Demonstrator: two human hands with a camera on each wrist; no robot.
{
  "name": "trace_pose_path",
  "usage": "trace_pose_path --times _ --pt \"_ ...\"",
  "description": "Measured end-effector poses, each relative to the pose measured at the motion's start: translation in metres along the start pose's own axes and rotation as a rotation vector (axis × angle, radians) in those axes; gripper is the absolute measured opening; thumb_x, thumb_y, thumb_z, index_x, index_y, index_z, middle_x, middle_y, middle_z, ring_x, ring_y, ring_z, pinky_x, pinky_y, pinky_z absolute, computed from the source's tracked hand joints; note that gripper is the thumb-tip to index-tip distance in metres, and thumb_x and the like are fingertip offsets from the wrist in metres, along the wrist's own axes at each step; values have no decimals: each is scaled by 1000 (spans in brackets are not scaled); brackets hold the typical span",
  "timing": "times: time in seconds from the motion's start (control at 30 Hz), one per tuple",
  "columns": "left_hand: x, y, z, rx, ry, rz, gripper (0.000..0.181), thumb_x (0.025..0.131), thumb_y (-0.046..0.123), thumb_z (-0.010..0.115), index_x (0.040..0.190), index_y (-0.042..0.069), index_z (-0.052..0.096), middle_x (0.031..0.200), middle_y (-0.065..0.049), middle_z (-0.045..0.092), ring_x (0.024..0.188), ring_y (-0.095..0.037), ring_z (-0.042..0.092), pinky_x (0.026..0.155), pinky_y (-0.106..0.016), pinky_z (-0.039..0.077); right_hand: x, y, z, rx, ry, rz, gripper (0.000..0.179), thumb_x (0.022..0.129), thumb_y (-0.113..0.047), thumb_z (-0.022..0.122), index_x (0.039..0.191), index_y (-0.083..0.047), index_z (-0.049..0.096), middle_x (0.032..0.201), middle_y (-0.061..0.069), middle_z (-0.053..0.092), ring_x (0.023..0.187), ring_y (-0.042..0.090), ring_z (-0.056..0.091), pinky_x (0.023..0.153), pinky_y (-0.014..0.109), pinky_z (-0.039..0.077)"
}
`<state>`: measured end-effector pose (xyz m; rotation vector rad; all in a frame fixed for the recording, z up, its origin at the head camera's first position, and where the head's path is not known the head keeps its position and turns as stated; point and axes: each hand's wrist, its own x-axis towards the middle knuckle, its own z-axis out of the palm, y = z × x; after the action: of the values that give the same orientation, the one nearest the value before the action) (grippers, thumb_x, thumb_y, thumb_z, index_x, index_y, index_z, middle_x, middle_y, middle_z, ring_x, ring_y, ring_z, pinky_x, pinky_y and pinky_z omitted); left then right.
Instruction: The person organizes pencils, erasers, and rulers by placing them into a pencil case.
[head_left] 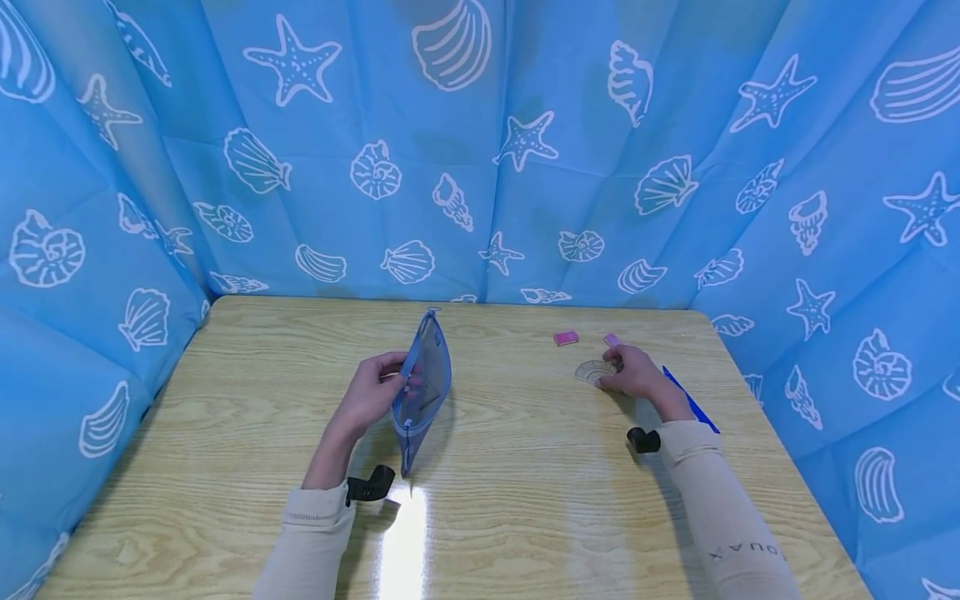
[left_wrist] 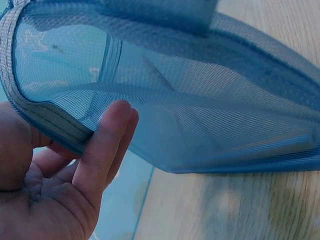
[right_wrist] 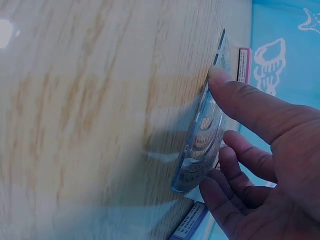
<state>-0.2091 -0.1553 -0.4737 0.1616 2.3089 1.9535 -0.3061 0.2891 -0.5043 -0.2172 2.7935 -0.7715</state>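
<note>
My left hand (head_left: 372, 390) grips the rim of a blue mesh zipper pouch (head_left: 438, 379), which stands upright with its mouth spread wide. In the left wrist view, fingers (left_wrist: 102, 150) lie along the mesh, and slim, long shapes show faintly inside the pouch. On the right, my right hand (head_left: 633, 372) pinches a clear protractor (head_left: 590, 370) by its edge. The right wrist view shows the protractor (right_wrist: 202, 135) tilted on edge close over the table, with the thumb on its straight side and the other fingers curled behind.
A small pink block (head_left: 566, 338) lies toward the back of the wooden table (head_left: 517, 467). Another pink block (head_left: 612, 340) lies just beyond the right hand. A long blue strip (head_left: 691, 400) lies beside the right wrist. Blue shell-print curtains (head_left: 465, 117) enclose the table's back and sides.
</note>
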Motion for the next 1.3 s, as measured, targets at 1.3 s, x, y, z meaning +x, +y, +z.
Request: trace_pose_path --times 1.3 --pt "1 -10 -1 -64 -6 14 42 98 -7 42 138 -10 54 124 -33 62 114 -44 65 91 -43 62 -13 -6 -1 62 52 -85 20 93 -1 65 111 8 66 98 20 67 89 28 62 65 30 54"
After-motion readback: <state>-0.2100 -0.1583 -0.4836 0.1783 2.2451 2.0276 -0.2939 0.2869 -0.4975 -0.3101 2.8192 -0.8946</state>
